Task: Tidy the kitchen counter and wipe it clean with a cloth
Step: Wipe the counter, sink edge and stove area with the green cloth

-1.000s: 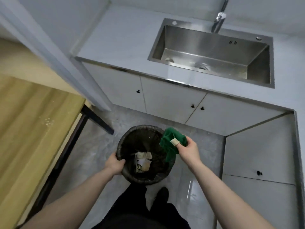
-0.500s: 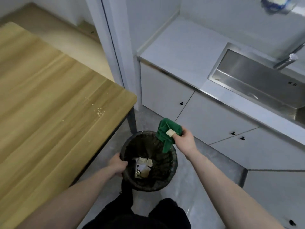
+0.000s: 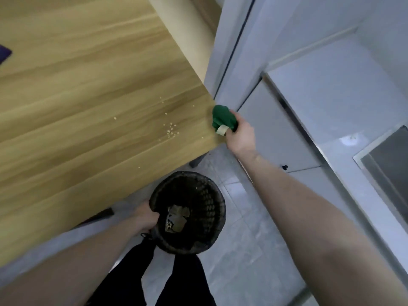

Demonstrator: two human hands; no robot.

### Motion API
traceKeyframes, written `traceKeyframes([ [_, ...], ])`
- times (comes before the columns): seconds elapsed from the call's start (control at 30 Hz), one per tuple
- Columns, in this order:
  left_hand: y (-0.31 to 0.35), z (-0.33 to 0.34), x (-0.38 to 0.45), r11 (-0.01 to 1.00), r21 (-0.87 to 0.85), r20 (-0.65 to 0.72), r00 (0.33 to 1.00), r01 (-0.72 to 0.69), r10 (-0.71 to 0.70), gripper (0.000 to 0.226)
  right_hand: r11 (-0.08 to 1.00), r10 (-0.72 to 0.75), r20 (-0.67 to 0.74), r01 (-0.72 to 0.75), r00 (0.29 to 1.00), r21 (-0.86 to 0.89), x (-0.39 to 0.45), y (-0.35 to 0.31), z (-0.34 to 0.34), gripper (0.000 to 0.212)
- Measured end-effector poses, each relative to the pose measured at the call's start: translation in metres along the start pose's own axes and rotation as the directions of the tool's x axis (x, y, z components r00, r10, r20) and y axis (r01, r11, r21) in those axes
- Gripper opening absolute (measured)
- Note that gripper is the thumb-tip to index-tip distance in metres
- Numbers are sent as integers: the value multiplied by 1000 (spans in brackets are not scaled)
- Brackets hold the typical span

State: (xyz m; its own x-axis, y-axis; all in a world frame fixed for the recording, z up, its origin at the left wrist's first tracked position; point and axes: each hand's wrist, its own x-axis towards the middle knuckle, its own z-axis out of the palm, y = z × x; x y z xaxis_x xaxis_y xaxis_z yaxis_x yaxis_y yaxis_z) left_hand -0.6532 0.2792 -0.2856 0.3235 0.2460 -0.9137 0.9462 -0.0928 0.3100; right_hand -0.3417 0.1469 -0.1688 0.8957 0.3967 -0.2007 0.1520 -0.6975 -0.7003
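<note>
My right hand [image 3: 240,135] grips a bunched green cloth [image 3: 223,117] with a pale tag, held at the near right corner of the wooden table [image 3: 88,107]. My left hand [image 3: 144,218] grips the left rim of a black mesh waste bin [image 3: 194,188], which is below the table's edge, over the floor. Paper scraps lie at the bin's bottom. Small pale crumbs [image 3: 171,130] are scattered on the tabletop near that corner. The white kitchen counter [image 3: 331,89] runs along the right.
A steel sink [image 3: 393,151] shows at the right edge. White cabinet doors [image 3: 276,133] with black knobs sit under the counter. A white door frame [image 3: 229,51] stands between table and counter. My dark trouser legs and the grey tiled floor [image 3: 254,250] are below.
The view swung left from the sink to the table. My right hand lifted the cloth away from the bin's rim up to the table corner. My left hand still holds the bin.
</note>
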Motion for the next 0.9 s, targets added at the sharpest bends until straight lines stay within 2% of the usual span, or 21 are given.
traceKeyframes([
  [0.07,-3,4,8,996,-84,-2,1000,2,-3,40,993,-66,52,71,996,-94,26,-3,16,67],
  [0.17,-9,10,27,984,-173,-11,999,49,-51,47,931,-144,291,229,946,-283,50,2,48,67],
  [0.23,-10,11,32,976,-209,-27,997,66,-73,43,885,-121,433,295,893,-360,54,9,64,69],
  [0.37,-7,11,34,968,-235,-34,995,83,-93,35,869,-128,485,333,865,-365,47,15,70,69],
  [0.47,-8,10,35,968,-240,-53,995,67,-82,42,852,-190,514,401,836,-337,23,20,67,64],
  [0.67,-12,6,30,941,-333,-31,996,66,-81,48,850,-262,602,475,754,-225,-67,31,71,59],
  [0.73,-13,4,27,937,-342,-38,996,66,-84,53,872,-256,626,455,736,-179,-94,38,74,60],
  [0.8,-18,2,27,935,-347,-41,995,68,-87,55,919,-219,585,367,781,-146,-111,43,75,61],
  [0.9,-28,-1,30,938,-342,-49,995,63,-85,59,970,-175,385,225,906,-88,-109,31,63,64],
])
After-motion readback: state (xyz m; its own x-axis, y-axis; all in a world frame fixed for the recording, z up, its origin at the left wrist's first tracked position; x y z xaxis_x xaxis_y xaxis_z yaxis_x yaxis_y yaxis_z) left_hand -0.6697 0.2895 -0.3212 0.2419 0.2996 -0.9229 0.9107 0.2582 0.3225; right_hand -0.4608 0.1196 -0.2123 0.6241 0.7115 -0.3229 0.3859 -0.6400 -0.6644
